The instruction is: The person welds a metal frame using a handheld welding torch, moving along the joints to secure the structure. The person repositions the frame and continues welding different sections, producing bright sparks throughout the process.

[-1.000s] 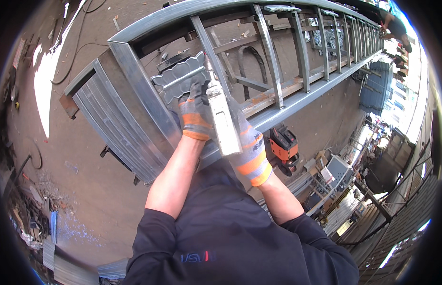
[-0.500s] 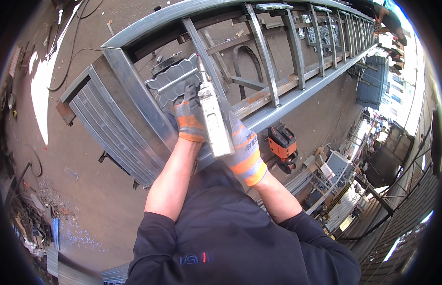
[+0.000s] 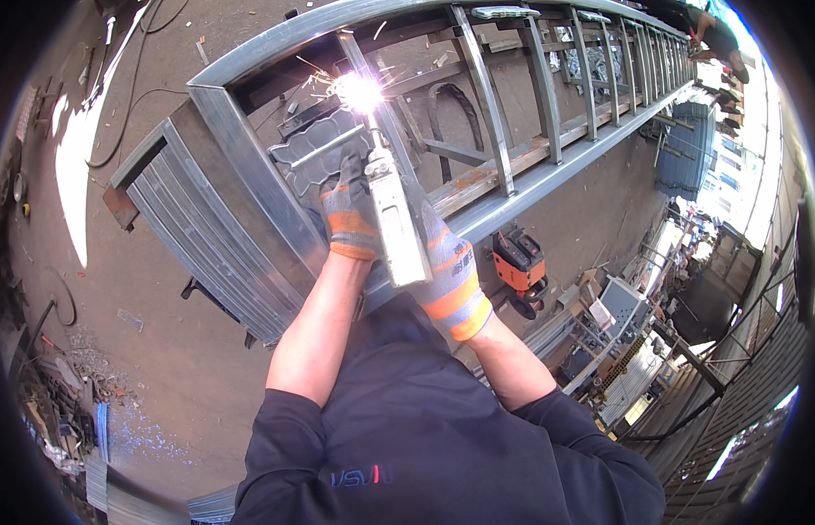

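Note:
My right hand (image 3: 446, 276), in a grey and orange glove, is wrapped round the white body of a welding torch (image 3: 394, 223). My left hand (image 3: 348, 214), gloved alike, is closed against the torch's left side near its neck; its fingertips are partly hidden. At the torch's tip a bright arc (image 3: 364, 92) throws sparks and hides the contact spot on a metal crossbar (image 3: 397, 144) of a long steel frame (image 3: 228, 131). Beside my left fingers is a grey scalloped metal piece (image 3: 307, 157) with a pale rod across it.
Ribbed metal strips (image 3: 206, 227) lie to the left of the frame. An orange and black machine (image 3: 519, 261) stands on the floor at right, near a cluttered bench (image 3: 622, 306). Another person (image 3: 718, 39) is at the frame's far end. A dark cable (image 3: 119, 144) crosses the floor.
An arc with sparks has lit at the torch's tip, where there was none before. Both hands and the torch are in nearly the same place.

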Tool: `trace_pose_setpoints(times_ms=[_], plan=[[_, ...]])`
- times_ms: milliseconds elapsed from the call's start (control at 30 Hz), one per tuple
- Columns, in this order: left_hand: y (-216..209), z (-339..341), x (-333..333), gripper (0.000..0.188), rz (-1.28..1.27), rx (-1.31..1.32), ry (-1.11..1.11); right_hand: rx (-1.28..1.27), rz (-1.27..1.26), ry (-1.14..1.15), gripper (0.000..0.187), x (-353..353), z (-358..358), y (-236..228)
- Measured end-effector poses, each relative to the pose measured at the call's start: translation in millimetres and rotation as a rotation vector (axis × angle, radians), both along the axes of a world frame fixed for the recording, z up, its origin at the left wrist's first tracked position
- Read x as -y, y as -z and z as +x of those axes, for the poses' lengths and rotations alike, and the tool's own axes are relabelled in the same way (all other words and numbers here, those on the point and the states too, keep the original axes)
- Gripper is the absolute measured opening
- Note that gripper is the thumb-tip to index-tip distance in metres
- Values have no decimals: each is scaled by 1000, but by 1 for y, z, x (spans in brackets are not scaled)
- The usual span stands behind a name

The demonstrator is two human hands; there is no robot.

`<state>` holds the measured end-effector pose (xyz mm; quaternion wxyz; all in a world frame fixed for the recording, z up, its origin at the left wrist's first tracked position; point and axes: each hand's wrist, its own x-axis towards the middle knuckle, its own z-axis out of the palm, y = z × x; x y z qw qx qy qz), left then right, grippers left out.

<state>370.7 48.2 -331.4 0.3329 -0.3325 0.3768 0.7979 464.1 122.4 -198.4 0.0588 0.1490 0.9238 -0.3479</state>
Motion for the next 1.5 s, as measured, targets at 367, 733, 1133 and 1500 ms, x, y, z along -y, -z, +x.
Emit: trace_pose_setpoints(times_ms=[367,733,1133,1500], plan=[[9,1,2,30,21,24,-14,41,-10,-2,51,-1,-1,-5],[53,18,9,37,-136,-280,216,44,8,-12,55,-2,8,2],[52,21,4,27,-106,-276,147,70,20,-13,62,-3,6,0],[20,2,-14,21,287,0,-334,206,-102,53,55,-2,42,-43]])
